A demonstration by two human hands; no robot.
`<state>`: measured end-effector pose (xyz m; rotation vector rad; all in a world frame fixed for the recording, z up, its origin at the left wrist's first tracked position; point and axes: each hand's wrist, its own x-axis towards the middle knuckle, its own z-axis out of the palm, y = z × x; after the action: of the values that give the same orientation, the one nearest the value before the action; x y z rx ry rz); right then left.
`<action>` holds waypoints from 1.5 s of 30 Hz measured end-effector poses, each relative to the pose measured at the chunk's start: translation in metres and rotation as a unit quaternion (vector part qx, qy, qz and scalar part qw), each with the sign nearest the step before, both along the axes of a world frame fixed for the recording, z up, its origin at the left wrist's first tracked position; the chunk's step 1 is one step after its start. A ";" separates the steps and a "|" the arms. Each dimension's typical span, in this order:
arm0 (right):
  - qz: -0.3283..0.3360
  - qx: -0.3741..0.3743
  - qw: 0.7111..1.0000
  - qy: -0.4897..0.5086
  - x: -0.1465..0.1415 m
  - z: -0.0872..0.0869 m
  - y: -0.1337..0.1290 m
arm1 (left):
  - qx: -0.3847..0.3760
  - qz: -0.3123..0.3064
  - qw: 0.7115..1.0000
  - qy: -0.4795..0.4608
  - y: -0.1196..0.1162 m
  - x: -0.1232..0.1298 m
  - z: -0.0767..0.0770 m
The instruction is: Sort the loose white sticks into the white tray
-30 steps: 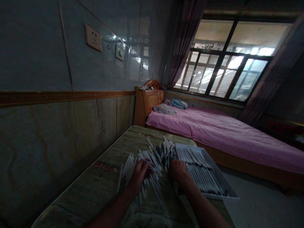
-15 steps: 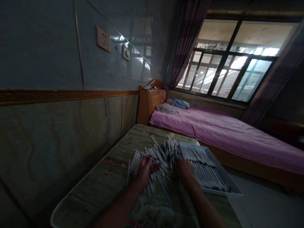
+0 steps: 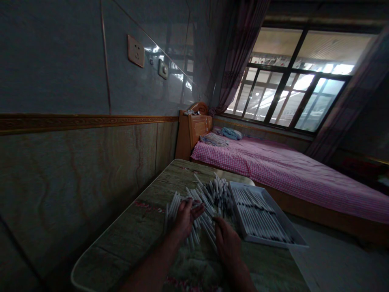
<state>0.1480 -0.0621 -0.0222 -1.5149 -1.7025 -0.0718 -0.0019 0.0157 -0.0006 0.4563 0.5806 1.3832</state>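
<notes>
A heap of thin white pen-like sticks [image 3: 206, 196], several with dark ends, is spread across the table. Over the heap's left part, my left hand [image 3: 186, 215] is closed around a white stick that crosses its fingers. My right hand [image 3: 226, 239] is at the near right side of the heap, with its fingers curled and thumb and forefinger pinched together. Whatever lies in that pinch is too dark and small to make out. To its right, a shallow white tray [image 3: 285, 219] holds more such sticks, lined up side by side in two rows.
The marbled table [image 3: 121, 239] stands along a tiled wall [image 3: 146, 154]. Past its far edge is a bed [image 3: 273, 162] with a pink checked cover and a wooden headboard [image 3: 199, 127]. The tray's right side reaches over the table edge.
My right hand has moved left and toward me, from beside the tray to the near side of the heap. The left hand has stayed almost in place over the sticks.
</notes>
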 end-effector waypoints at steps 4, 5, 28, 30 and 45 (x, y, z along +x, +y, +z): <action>0.013 -0.003 1.000 0.011 -0.001 0.005 -0.001 | 0.008 0.003 1.000 0.004 0.000 0.000 0.001; 0.014 -0.005 1.000 0.013 -0.002 0.006 -0.001 | 0.010 0.004 1.000 0.007 0.000 0.000 0.000; 0.021 0.108 0.994 0.026 -0.018 0.004 0.013 | 0.061 -0.179 0.971 0.145 -0.027 0.021 -0.002; 0.052 0.106 0.992 0.048 -0.019 0.007 0.013 | 0.063 -0.192 0.970 0.139 -0.030 0.023 -0.002; -0.156 -0.265 0.905 -0.294 0.054 0.063 -0.028 | -0.032 -0.106 0.994 -0.001 -0.009 0.005 0.009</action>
<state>0.2021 -0.0903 0.0413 -2.3507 -2.0253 -0.2765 0.0027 0.0070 0.0081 0.4523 0.5567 1.1600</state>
